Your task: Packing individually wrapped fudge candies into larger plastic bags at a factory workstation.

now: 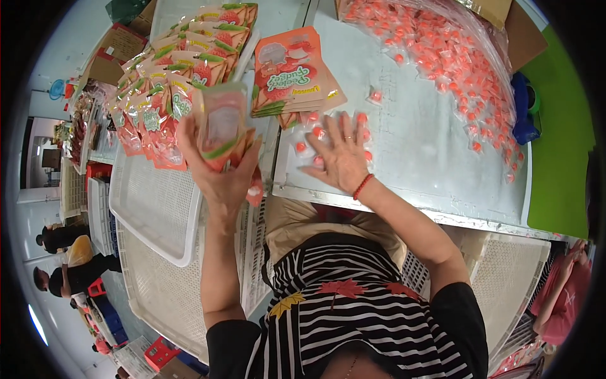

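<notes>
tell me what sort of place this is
Probably a food-packing workshop: a heap of small wrapped red pieces lies on the worktable, with a stack of printed pouches and a white mesh tray nearby.

Green surface, along the right side of the frame. Blue object with green ring, purpose unclear, upper right. Brown cardboard box, upper right corner; another carton, upper left. Round light-blue item, far left. White perforated tray, left of centre; cream perforated crate, lower left; similar crate, lower right. Red stool, bottom left. Two dark-clad co-workers, lower left; person in pink top, lower right edge. Bright light strip, bottom left.
</notes>
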The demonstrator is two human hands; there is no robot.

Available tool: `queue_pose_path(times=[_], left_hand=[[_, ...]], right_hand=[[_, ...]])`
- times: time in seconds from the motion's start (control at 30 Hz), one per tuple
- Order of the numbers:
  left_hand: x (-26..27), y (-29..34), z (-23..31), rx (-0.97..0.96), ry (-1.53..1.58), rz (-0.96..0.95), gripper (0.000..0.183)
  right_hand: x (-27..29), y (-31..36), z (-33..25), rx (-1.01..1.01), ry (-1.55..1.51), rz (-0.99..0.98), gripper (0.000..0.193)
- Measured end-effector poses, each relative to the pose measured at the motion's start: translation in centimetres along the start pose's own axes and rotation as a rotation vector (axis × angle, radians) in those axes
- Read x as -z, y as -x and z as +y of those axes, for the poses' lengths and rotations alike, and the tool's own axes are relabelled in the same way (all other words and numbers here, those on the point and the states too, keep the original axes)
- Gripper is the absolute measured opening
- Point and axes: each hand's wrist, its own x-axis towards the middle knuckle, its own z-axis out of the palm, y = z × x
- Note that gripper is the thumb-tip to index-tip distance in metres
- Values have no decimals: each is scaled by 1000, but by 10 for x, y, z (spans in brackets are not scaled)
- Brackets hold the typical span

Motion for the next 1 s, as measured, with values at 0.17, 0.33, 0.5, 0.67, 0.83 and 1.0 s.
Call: queue_pose_path(times=[0.17,0.33,0.5,0.67,0.83,1.0], left_hand=[[9,32,-10,36,34,-16,95],[-9,39,-6,-120,-116,-125,93],[-32,53,0,-60,-75,-244,94],[-56,44,7,-172,-123,-275,99],[-76,39,6,-185,-144,-337,97],[-92,35,11,-225,-169,-348,97]], right_hand=[[-1,3,15,-48,45,-67,57],[18,-4,13,-89,195,72,61],[7,-6,36,-179,201,23,57],[2,-17,64,-147,74,79,22],[6,-30,85,-236,-139,263,14],[68,-69,68,-907,-1733,522,18]])
